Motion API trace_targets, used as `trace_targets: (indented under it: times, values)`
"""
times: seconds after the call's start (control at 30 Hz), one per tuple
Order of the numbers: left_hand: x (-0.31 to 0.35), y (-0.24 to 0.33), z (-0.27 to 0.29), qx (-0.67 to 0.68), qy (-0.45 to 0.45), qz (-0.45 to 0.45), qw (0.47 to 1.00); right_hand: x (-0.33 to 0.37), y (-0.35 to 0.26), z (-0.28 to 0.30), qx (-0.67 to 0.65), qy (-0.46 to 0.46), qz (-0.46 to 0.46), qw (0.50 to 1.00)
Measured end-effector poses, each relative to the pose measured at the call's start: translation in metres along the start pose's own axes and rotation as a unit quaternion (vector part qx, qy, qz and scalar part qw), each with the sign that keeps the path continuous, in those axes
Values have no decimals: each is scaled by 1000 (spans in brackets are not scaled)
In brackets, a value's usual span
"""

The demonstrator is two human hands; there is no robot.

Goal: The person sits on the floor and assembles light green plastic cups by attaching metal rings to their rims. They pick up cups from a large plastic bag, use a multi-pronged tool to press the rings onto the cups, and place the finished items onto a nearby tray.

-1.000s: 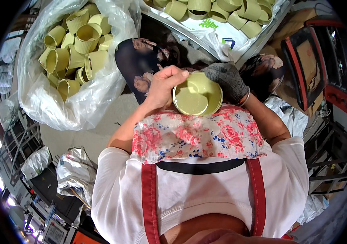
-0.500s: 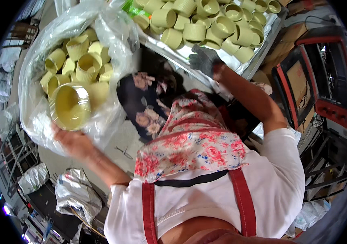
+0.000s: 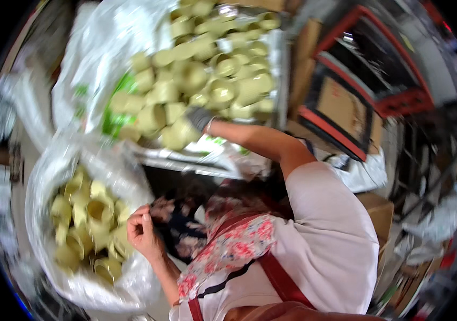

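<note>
The right hand (image 3: pixel 200 119), in a dark grey glove, is stretching out over the tray (image 3: pixel 281 64) heaped with pale yellow-green cups (image 3: pixel 223 80) — the gloved fingers are curling down onto one cup (image 3: pixel 181 132) at the near edge of the heap, though the blur is making it hard to say whether they are actually gripping it or only touching it. The left hand (image 3: pixel 144 231), bare, is hanging low beside the clear plastic bag (image 3: pixel 52 176), fingers loosely curled in toward the palm with the thumb meeting them, and nothing visible is sitting in it. That bag is bulging with more of the same cups (image 3: pixel 92 214), lying jumbled at all angles, and the left hand is sitting right at its rim, just beside the nearest ones. Behind the tray, crumpled white plastic sheeting (image 3: pixel 100 48) is spreading out, with a patch of green showing through. Off to the right, a red-framed crate (image 3: pixel 367 91) with cardboard inside is standing well apart from both hands. A floral cloth (image 3: pixel 233 249) is hanging at the person's front — red straps (image 3: pixel 282 275) are crossing the white shirt.
</note>
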State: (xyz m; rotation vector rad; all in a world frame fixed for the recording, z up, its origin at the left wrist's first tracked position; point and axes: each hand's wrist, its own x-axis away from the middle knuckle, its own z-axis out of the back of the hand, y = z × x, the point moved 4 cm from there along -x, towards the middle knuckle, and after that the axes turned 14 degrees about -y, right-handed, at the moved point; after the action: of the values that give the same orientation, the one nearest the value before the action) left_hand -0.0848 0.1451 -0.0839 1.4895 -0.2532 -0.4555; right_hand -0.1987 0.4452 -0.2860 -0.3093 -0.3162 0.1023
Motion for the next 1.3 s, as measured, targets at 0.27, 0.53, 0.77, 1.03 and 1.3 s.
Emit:
trace_targets:
  times: [0.27, 0.53, 0.77, 1.03, 1.3]
  values:
    - [-33, 2, -165, 47, -444, 124, 886, 260, -74, 139, -45, 126, 285, 949]
    - [-21, -16, -175, 44, -297, 207, 931, 389, 216, 221, 203, 472, -248, 822]
    - [-5, -47, -143, 97, -91, 266, 955, 471, 365, 282, 62, 134, -592, 793]
    - [-3, -46, -138, 20, -97, 219, 971, 477, 375, 278, 40, 227, -503, 833]
    - [-12, -4, -163, -60, -270, 129, 952, 407, 85, 210, 207, 252, 55, 944]
